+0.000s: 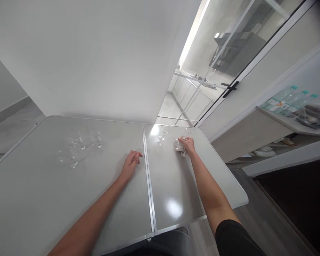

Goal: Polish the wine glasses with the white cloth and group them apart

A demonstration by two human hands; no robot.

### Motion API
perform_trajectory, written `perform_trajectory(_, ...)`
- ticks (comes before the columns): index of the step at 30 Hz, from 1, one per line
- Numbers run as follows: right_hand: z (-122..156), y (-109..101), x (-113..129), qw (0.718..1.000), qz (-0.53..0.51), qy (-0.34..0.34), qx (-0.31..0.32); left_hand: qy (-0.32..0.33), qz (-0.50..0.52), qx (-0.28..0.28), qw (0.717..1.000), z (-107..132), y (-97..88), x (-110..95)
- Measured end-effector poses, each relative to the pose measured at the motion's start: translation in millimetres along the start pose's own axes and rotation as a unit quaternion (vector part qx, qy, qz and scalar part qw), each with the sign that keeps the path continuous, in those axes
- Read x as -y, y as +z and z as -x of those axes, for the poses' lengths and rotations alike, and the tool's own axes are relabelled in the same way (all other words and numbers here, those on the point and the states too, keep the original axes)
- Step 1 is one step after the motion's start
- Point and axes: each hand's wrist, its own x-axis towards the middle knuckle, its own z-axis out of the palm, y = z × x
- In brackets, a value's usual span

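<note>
My right hand is closed on a crumpled white cloth that rests on the grey table, near its far right corner. A clear stemmed glass stands just left of that hand, apart from it. My left hand lies on the table beside the metal seam, its fingers curled loosely and nothing in them. Several clear stemmed glasses stand in a group on the left half of the table, well away from both hands.
A white wall rises behind the table. A glass door with a black handle stands at the back right. A low shelf on the right holds bottles with teal caps. The table's right edge drops to a grey floor.
</note>
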Motion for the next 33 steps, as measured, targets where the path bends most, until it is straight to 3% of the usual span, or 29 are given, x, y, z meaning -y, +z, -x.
perform_trajectory(6,-13.7,17.2,-10.1,1.000,0.000,-0.002,0.010,-0.004,0.013,-0.010,1.000,-0.1,-0.4,4.9)
perform_trajectory(15,-25.8,22.5,-26.4,0.999,0.027,-0.005,0.033,-0.017,-0.004,0.006,1.000,0.8,1.1,7.6)
perform_trajectory(23,-25.5,21.2,-15.8,0.999,0.035,-0.004,0.038,-0.019,0.002,0.006,1.000,0.6,0.4,7.7)
perform_trajectory(27,-17.7,11.2,-5.9,0.998,0.040,0.021,0.039,-0.024,0.005,0.001,1.000,1.1,0.2,8.5)
perform_trajectory(33,21.7,-30.4,3.9,0.993,0.091,0.063,0.026,-0.022,0.013,0.003,1.000,-1.2,1.5,15.1)
